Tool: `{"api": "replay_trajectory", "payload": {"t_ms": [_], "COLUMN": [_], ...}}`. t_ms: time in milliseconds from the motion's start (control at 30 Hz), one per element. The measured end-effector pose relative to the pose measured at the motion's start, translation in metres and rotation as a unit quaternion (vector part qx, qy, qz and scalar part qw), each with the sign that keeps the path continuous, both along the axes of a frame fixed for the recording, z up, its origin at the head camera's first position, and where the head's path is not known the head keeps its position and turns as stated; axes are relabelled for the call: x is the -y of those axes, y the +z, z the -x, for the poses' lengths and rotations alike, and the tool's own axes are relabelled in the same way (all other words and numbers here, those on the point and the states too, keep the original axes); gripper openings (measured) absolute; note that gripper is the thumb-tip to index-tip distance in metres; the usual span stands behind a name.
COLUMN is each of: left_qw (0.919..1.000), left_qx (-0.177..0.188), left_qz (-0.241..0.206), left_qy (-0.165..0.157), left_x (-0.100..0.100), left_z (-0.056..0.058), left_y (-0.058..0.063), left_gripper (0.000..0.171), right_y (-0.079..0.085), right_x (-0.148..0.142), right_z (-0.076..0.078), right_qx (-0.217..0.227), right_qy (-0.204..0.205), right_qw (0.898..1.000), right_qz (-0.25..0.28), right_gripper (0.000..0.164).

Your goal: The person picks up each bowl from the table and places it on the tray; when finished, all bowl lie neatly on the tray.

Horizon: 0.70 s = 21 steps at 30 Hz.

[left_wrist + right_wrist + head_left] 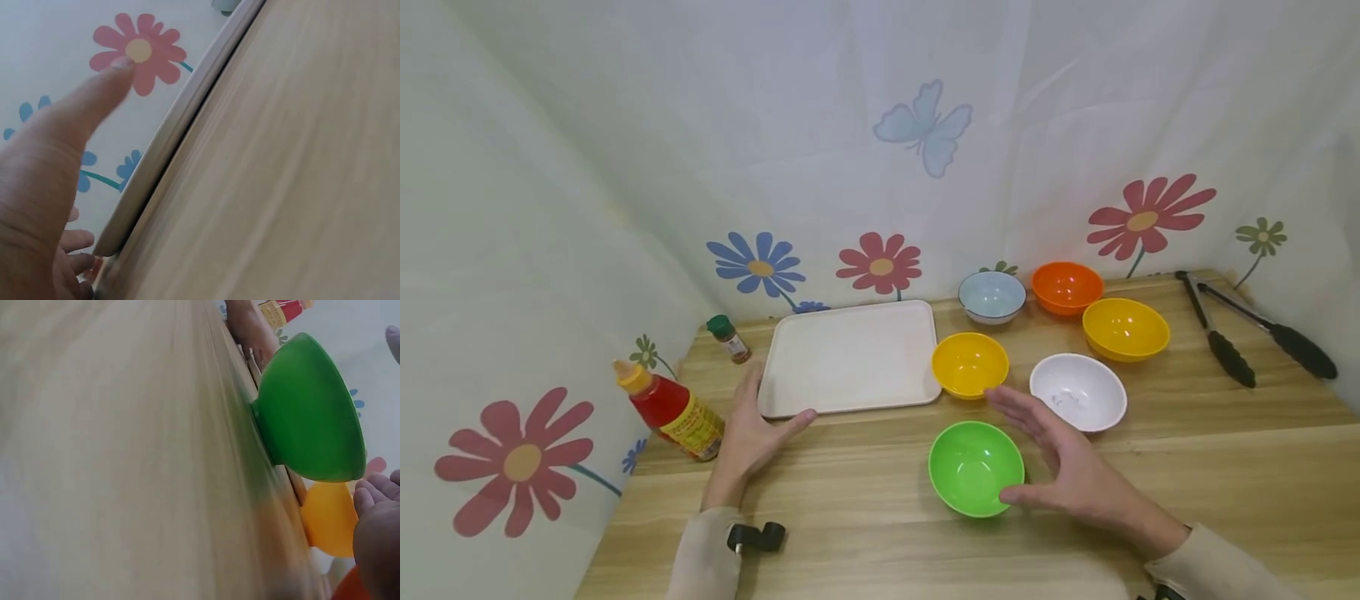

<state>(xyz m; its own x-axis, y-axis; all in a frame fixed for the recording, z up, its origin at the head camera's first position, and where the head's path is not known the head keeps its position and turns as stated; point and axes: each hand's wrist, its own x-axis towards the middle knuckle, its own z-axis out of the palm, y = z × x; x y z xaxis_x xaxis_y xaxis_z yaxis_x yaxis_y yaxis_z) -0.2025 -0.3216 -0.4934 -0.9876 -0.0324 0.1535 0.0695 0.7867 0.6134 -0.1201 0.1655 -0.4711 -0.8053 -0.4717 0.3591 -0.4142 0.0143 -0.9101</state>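
My left hand (756,437) is at the front left corner of a white rectangular tray (853,358), thumb spread away from the fingers. In the left wrist view its thumb (103,94) stands clear of the tray's edge (175,125); whether the fingertips touch the tray cannot be told. Beside a green bowl (976,467), my right hand (1082,479) has its fingers extended and its thumb near the bowl's right rim. Contact there is unclear. The right wrist view shows the green bowl (306,415) upright on the table, the right hand (381,531) next to it.
Behind the green bowl are yellow bowls (970,365) (1126,330), a white bowl (1078,392), a light blue bowl (992,297) and an orange bowl (1067,288). Black-tipped tongs (1255,329) lie far right. A red sauce bottle (677,417) and green-capped spice jar (728,338) stand left.
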Motion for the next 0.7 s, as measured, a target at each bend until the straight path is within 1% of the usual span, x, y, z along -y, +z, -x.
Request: {"api": "replay_trajectory", "payload": {"t_ms": [167,333,500,600,700], "left_qw": [0.9996,0.9988,0.9985,0.9985,0.9987], "left_qx": [0.0,0.021,0.032,0.033,0.029], "left_qz": [0.027,0.043,0.041,0.039,0.036], "left_qy": [0.003,0.01,0.018,0.021,0.021], "left_x": [0.002,0.004,0.005,0.005,0.006], "left_z": [0.001,0.001,0.001,0.002,0.003], "left_y": [-0.007,-0.01,-0.008,-0.007,-0.007], "left_gripper": [0.133,0.134,0.13,0.127,0.126], "right_y": [-0.013,-0.022,-0.027,-0.028,-0.029], "right_x": [0.001,0.003,0.005,0.005,0.005], "right_z": [0.002,0.004,0.004,0.003,0.005], "right_qx": [0.024,0.044,0.047,0.052,0.045], "right_qy": [0.024,0.037,0.027,0.017,0.016], "right_qw": [0.999,0.998,0.997,0.996,0.996], "right_qz": [0.004,-0.011,-0.046,-0.064,-0.076], "right_gripper": [0.108,0.11,0.118,0.119,0.12]}}
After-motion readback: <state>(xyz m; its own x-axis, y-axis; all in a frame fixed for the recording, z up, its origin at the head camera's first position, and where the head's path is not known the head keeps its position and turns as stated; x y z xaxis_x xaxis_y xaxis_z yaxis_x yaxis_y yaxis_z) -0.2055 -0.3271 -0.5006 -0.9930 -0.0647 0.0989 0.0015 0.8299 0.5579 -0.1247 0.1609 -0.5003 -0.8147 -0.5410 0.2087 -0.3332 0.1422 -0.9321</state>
